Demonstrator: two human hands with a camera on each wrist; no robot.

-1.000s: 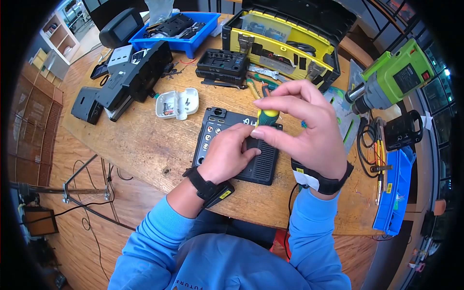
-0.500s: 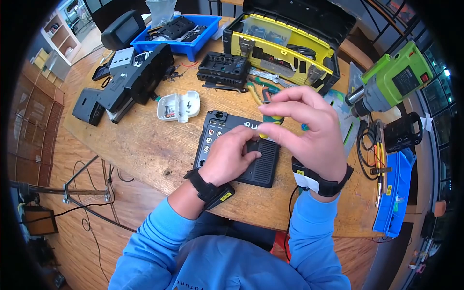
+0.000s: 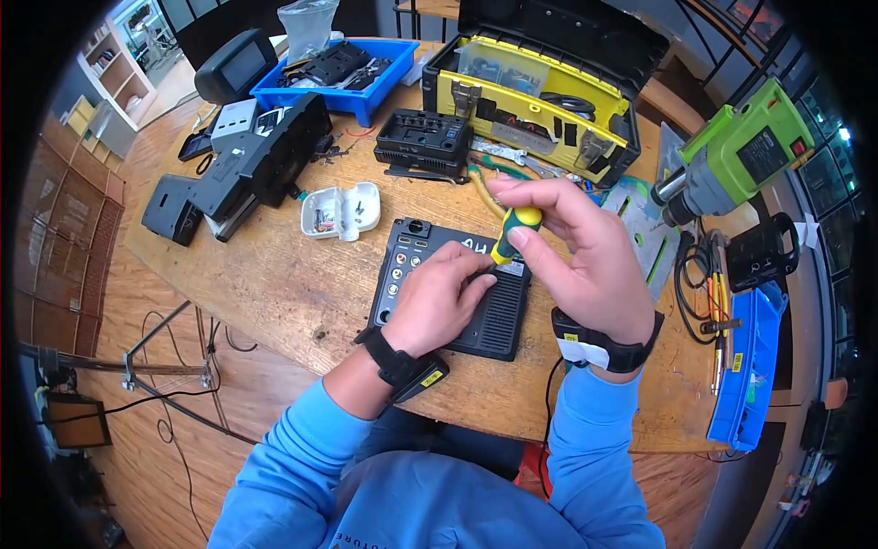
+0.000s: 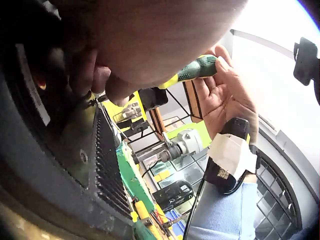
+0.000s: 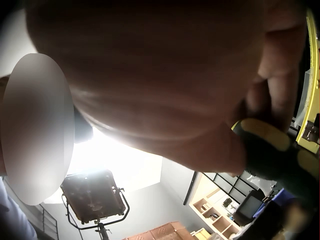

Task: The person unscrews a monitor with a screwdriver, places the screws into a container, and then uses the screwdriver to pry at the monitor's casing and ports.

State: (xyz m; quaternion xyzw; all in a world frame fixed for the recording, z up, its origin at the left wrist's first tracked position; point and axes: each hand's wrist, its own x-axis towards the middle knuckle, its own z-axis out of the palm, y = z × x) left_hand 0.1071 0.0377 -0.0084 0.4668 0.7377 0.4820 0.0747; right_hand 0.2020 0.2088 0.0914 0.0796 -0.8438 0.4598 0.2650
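A screwdriver with a green and yellow handle [image 3: 519, 233] stands tilted over a black device [image 3: 501, 316] lying on the table. My right hand [image 3: 594, 247] pinches the upper handle between thumb and fingers; the left wrist view also shows this hand [image 4: 227, 95] at the handle [image 4: 197, 69]. Resting over the device, my left hand [image 3: 434, 302] has its thumb and fingers bent together around the screwdriver's lower end. The shaft and tip are mostly hidden by those fingers. In the right wrist view the handle [image 5: 270, 150] sits against the right fingers.
Beyond the device are a white box of small parts [image 3: 358, 209], a black charger-like unit [image 3: 422, 139] and pliers. Black housings [image 3: 219, 174] lie left, a blue tray [image 3: 366, 96] and yellow toolbox [image 3: 530, 114] at the back, a green drill [image 3: 754, 151] right.
My right fingers have closed onto the handle from a more spread pose, and the handle shows more plainly. The left hand has stayed at the device.
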